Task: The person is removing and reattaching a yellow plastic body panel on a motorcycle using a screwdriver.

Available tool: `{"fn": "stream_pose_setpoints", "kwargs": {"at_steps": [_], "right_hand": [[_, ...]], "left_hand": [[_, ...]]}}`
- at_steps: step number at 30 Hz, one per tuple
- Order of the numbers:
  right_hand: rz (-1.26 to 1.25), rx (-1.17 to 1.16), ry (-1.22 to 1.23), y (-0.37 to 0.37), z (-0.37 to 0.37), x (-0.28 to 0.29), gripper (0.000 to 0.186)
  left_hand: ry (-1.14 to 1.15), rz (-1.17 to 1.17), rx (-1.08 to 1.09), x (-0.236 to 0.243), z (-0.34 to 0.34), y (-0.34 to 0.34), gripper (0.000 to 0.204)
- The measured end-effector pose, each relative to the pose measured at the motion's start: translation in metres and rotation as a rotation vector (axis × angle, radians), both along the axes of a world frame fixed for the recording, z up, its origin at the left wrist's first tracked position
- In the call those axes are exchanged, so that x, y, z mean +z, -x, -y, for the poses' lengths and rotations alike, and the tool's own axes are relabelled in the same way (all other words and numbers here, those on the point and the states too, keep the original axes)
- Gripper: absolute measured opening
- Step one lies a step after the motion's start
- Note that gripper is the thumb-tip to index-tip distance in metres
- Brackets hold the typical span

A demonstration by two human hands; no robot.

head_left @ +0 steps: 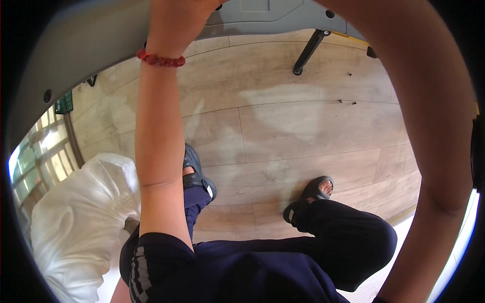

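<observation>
My left forearm, with a red bead bracelet [160, 59] at the wrist, reaches straight up the view. My left hand [179, 22] is at the top edge against a large grey panel [283, 20]. The picture cuts its fingers off, so I cannot see what they hold. From the lower right, my right arm [427, 91] arches up and over toward the top. My right hand lies beyond the picture. The panel has a recessed outline and several dark round holes or fasteners along its edge. A short black leg [309, 52] sticks out below it.
Small dark screws [354, 103] lie scattered on the wood-look floor [283, 146]. A white plastic-wrapped bundle [83, 217] stands at the left, in front of a slatted rack or window [48, 156]. My feet, in dark sandals [308, 197], are on the floor below.
</observation>
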State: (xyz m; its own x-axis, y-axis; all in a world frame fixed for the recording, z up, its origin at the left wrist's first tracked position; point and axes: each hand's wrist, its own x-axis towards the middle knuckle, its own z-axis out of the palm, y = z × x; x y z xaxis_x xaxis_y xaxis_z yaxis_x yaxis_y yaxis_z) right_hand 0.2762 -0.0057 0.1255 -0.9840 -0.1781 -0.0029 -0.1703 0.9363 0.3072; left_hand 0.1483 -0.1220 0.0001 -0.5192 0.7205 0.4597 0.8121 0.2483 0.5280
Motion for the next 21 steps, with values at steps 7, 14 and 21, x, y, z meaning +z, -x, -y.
{"fn": "stream_pose_setpoints", "kwargs": {"at_steps": [7, 14, 21], "right_hand": [[-0.003, -0.016, 0.000, -0.001, -0.001, -0.001, 0.028], [-0.004, -0.028, 0.001, 0.001, -0.002, 0.001, 0.028], [0.000, -0.051, 0.008, 0.002, -0.002, 0.004, 0.028]], "left_hand": [[0.085, -0.144, -0.021, 0.003, 0.016, 0.003, 0.034], [0.012, -0.266, 0.073, -0.027, 0.019, 0.012, 0.046], [0.060, -0.503, -0.045, -0.026, 0.023, 0.023, 0.044]]}}
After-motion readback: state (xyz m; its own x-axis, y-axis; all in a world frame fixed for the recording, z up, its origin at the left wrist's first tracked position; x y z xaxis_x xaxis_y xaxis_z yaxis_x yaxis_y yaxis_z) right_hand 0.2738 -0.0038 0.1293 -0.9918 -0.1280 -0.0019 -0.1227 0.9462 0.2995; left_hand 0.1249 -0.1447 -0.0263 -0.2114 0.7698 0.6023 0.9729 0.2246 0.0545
